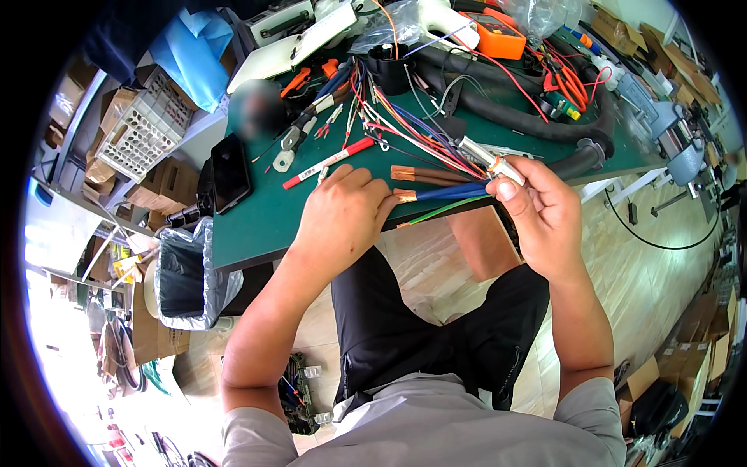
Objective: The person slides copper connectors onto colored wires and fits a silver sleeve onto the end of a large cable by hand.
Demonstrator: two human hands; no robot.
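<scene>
My left hand [342, 206] is closed with its fingers curled, at the near edge of the green table. A small shiny bit sticks out past its knuckles, too small to name. Its fingertips meet the bare copper end of the blue cables [459, 191]; whether they grip it is hidden. My right hand [543, 212] pinches a pale silvery cylindrical piece [506, 169] between thumb and fingers, above the blue cables. Brown cables [436, 177] with stripped copper ends lie just beyond, and a green wire [443, 210] runs nearer me. A red-and-white marker [327, 163] lies beyond my left hand.
A thick black corrugated conduit [506, 117] curves across the table's right side. Thin coloured wires [405, 117] fan out mid-table. An orange meter [498, 37] stands at the back, a phone [231, 173] at the left edge. Below left is a lined bin [194, 272].
</scene>
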